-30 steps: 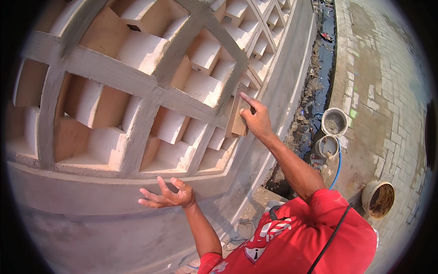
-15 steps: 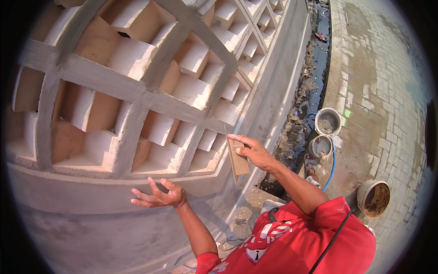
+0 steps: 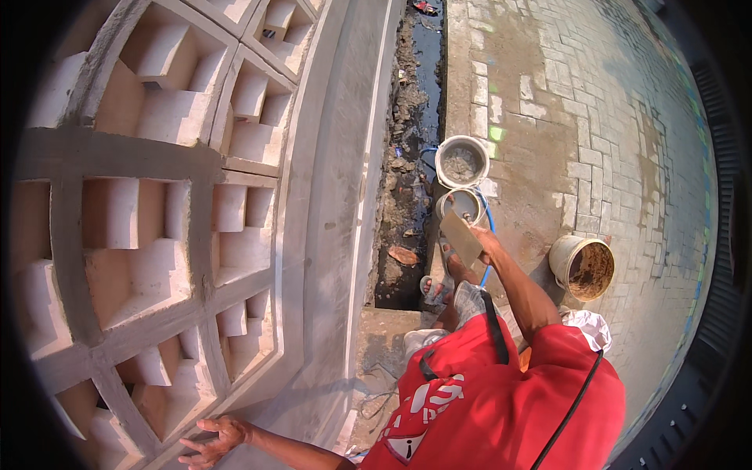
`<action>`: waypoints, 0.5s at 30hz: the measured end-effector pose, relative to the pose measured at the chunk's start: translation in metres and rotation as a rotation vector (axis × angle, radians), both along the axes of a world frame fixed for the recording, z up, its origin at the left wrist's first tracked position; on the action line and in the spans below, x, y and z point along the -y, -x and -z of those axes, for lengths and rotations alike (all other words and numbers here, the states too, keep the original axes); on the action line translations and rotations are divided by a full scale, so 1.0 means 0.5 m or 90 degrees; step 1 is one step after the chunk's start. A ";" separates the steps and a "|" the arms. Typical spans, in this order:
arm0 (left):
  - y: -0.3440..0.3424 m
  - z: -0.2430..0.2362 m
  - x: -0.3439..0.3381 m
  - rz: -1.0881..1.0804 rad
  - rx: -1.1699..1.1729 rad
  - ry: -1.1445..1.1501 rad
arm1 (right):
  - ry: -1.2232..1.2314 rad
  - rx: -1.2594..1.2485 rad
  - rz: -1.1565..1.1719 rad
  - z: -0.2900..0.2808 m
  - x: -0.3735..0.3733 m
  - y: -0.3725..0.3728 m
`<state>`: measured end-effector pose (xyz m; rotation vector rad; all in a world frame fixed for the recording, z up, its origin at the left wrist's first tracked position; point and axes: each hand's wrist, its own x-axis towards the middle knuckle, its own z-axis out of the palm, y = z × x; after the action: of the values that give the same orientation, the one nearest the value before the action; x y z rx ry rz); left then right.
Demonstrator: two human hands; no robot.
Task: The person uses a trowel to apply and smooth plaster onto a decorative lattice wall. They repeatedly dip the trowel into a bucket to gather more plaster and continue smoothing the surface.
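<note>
My right hand (image 3: pixel 487 244) grips a flat, pale brown rectangular board (image 3: pixel 459 235), held out above the drain's right edge, just below a small bucket of grey liquid (image 3: pixel 475 200). My left hand (image 3: pixel 216 443) has its fingers spread at the lower ledge of the grey concrete lattice wall (image 3: pixel 203 176), which has square openings with pale inner blocks; whether it touches the wall I cannot tell. My feet (image 3: pixel 436 290) in sandals show below the board.
A narrow drain (image 3: pixel 401 254) with dark water and debris runs along the wall. A larger bucket (image 3: pixel 456 142) stands beside the small one, with a blue hose (image 3: pixel 486 274). A brown-stained bucket (image 3: pixel 561 258) sits on the paving (image 3: pixel 595 157) at right.
The view has swung right, toward the drain and paving. My right hand has moved the board away from the wall toward the buckets. My left hand remains open, lower in the picture.
</note>
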<state>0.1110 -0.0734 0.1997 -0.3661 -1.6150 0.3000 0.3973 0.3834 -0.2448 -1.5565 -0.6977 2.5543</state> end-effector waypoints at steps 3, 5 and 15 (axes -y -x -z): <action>0.006 0.023 -0.024 -0.029 0.020 0.015 | -0.029 0.218 -0.049 0.111 -0.029 -0.088; 0.007 0.049 -0.038 -0.043 0.038 0.023 | -0.032 0.251 -0.132 0.202 -0.055 -0.129; 0.102 0.240 -0.163 -0.037 0.101 0.050 | -0.467 0.551 -0.338 0.618 -0.183 0.061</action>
<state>0.0599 0.0080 0.0800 -0.4116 -1.7750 0.3874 0.3666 0.4750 -0.5539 -2.2730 -2.0398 1.3373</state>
